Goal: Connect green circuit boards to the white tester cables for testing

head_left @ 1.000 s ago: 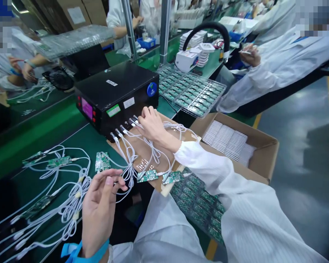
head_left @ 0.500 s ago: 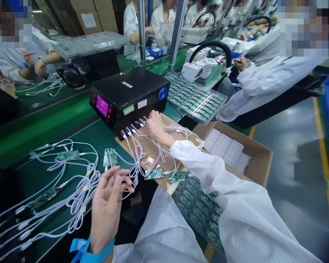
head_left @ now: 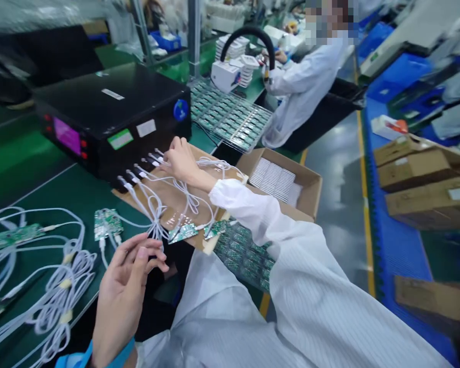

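Observation:
My right hand is closed on a white cable at its plug end, by the front of a black test box with a lit pink screen. Several other white cables run from plugs along that front. My fingertips are partly hidden. My left hand hangs in the air with loosely bent fingers apart, holding nothing. Just beyond it a green circuit board lies on the bench with cables attached. Two more boards, one left and one right, rest at the brown cardboard's edge.
Bundled white cables spread over the green bench at left. A clear tray of circuit boards stands behind the box's right end. An open carton holds white pieces. More boards lie beside my lap. A co-worker sits beyond.
My view has swung to the right, so the box and bench sit further left and cartons on a blue surface appear. My right hand stays at the plugs; the left keeps its open pose.

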`<act>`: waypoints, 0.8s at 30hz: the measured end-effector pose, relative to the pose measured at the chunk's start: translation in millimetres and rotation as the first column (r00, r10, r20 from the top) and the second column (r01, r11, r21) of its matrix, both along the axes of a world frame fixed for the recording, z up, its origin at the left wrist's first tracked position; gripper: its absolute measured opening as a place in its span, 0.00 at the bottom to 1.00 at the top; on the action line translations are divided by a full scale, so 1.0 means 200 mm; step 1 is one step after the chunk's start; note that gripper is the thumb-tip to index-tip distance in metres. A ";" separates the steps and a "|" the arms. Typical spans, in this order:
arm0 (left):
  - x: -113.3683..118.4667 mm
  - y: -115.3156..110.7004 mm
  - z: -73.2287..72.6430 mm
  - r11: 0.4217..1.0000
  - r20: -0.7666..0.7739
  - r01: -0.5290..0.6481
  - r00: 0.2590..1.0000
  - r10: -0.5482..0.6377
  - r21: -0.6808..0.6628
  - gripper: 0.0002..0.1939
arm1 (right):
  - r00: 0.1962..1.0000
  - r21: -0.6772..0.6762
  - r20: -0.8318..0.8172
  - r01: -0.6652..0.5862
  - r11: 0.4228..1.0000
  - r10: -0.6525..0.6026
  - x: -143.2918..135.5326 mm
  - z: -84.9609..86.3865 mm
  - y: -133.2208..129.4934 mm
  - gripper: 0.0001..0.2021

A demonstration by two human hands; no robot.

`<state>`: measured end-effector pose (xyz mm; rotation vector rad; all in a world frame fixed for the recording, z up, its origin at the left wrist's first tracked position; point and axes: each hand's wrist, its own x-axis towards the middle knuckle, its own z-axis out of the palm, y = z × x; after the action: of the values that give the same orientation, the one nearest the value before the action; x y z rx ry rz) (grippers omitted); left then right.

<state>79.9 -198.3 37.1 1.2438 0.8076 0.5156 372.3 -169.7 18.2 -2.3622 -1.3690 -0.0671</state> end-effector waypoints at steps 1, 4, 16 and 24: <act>0.01 -0.01 -0.01 0.996 -0.051 0.093 0.994 -0.092 0.011 0.23 | 1.000 0.071 -0.020 -0.003 0.997 0.004 0.02 0.01 -0.09 0.17; 0.03 -0.03 -0.05 0.942 -0.183 0.336 0.926 -0.331 -0.008 0.28 | 0.988 0.337 -0.147 0.102 0.936 -0.055 0.03 0.02 -0.51 0.15; 0.07 -0.26 -0.37 0.879 -0.313 0.468 0.825 -0.470 -0.088 0.32 | 0.132 0.175 -0.984 0.840 0.514 0.119 -0.61 -0.56 -1.19 0.27; 0.16 -0.34 -0.38 0.910 -0.276 0.414 0.871 -0.407 -0.036 0.31 | 0.169 0.245 -0.964 0.868 0.431 0.207 -0.59 -0.57 -1.14 0.18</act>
<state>111.7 -267.1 -39.8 1.4839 0.7402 0.0004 254.9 -398.0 -96.1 -1.2261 0.1279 0.4297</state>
